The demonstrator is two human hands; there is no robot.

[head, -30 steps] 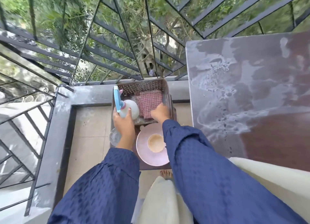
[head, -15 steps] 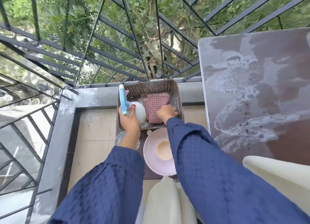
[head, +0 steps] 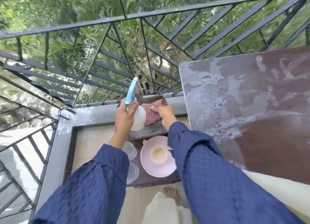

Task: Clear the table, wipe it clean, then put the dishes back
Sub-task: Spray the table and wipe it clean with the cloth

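Dishes, a plate (head: 157, 156) with a cup (head: 159, 154) and glasses (head: 130, 150), sit nearest, below both wrists. Beyond them the left hand (head: 124, 118) is wrapped round the spray bottle (head: 138, 118), nozzle tilted up and away. Just right of it, the right hand (head: 165, 113) pinches the cloth (head: 152, 113) in the basket (head: 149, 131). The soapy desk (head: 251, 106) lies to the right, on the cloth hand's side.

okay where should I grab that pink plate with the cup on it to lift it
Grip the round pink plate at its near rim, coming from your side. Its left rim lies close beside the clear glasses, the right sleeve covers its right edge, and the cream cup fills its centre.
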